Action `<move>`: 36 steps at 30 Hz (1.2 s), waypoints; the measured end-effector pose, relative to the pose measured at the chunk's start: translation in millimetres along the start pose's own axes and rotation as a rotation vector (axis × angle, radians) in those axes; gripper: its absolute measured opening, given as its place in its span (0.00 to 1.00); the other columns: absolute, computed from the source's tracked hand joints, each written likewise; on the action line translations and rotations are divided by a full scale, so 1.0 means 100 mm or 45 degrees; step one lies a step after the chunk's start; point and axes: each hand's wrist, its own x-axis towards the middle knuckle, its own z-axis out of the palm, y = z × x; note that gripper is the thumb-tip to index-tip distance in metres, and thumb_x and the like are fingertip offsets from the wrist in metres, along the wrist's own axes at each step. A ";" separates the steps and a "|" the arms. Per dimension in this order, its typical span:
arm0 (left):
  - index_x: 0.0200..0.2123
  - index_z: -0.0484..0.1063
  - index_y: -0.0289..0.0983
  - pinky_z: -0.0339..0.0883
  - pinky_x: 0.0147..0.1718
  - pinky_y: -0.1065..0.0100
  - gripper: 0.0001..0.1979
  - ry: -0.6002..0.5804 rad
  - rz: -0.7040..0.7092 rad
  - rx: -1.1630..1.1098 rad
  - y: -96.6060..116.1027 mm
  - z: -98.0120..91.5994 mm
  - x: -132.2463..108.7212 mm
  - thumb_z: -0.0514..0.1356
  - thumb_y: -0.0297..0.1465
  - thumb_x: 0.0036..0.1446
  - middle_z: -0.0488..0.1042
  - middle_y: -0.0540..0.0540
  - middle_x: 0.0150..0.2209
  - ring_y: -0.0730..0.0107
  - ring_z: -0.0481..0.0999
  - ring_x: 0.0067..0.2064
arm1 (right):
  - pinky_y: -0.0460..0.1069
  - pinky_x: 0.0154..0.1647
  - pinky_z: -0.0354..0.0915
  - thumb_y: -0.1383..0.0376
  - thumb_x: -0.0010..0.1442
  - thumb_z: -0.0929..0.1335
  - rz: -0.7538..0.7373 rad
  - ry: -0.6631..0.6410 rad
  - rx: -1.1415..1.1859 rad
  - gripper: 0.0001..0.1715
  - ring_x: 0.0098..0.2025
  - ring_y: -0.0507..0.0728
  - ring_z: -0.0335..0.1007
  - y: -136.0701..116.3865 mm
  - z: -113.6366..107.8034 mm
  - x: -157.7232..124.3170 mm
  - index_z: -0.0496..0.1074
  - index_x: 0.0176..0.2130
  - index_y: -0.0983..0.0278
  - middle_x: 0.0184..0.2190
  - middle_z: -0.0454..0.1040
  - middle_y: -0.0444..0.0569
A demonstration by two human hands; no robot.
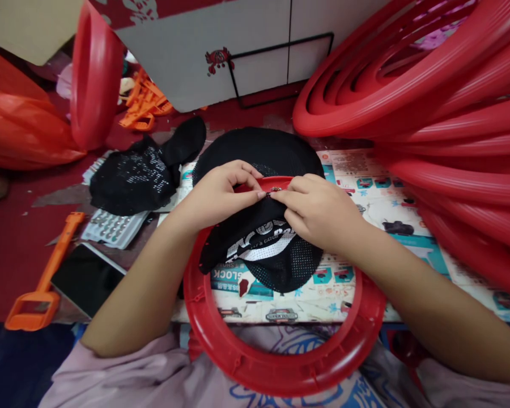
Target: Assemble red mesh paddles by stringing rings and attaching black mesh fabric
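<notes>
A red plastic ring (238, 360) lies in front of me, its near side against my shirt and its ribbed inner side facing up. Black mesh fabric (276, 249) with white lettering sags across its opening. At the ring's far rim, my left hand (232, 190) pinches the fabric's edge between thumb and fingers. Close beside it, my right hand (317, 209) is closed on the same edge, its fingertips almost touching the left thumb. Small dark and shiny bits show between the fingertips, too small to name. Under the ring's far side lies a round black fabric-covered piece (255, 141).
Red rings (450, 124) are piled at the right. Leftward lie black mesh pieces (131, 175), a calculator (113, 226), a dark-screened phone or tablet (87, 277) and an orange handle (46, 272). Farther back are orange parts (147, 102), a standing red ring (115, 73) and a white box (246, 51).
</notes>
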 end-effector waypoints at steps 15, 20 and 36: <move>0.25 0.73 0.33 0.66 0.45 0.62 0.07 0.079 0.082 0.091 -0.06 0.09 -0.02 0.60 0.29 0.53 0.73 0.43 0.40 0.65 0.74 0.42 | 0.53 0.38 0.56 0.68 0.64 0.61 0.023 -0.110 -0.083 0.18 0.39 0.60 0.65 -0.04 -0.05 0.00 0.77 0.47 0.66 0.36 0.74 0.54; 0.34 0.72 0.34 0.68 0.47 0.62 0.03 0.193 0.250 0.126 -0.08 0.11 -0.09 0.58 0.26 0.57 0.74 0.44 0.41 0.66 0.74 0.44 | 0.52 0.41 0.59 0.70 0.63 0.63 -0.021 -0.225 0.018 0.16 0.42 0.60 0.69 -0.03 -0.17 -0.05 0.78 0.44 0.67 0.38 0.77 0.52; 0.48 0.76 0.32 0.69 0.52 0.53 0.15 0.068 0.774 0.543 -0.09 0.14 -0.14 0.54 0.22 0.61 0.71 0.33 0.51 0.55 0.72 0.54 | 0.51 0.38 0.60 0.71 0.62 0.61 -0.075 0.084 -0.011 0.17 0.35 0.58 0.63 0.21 -0.08 -0.06 0.78 0.40 0.70 0.31 0.71 0.54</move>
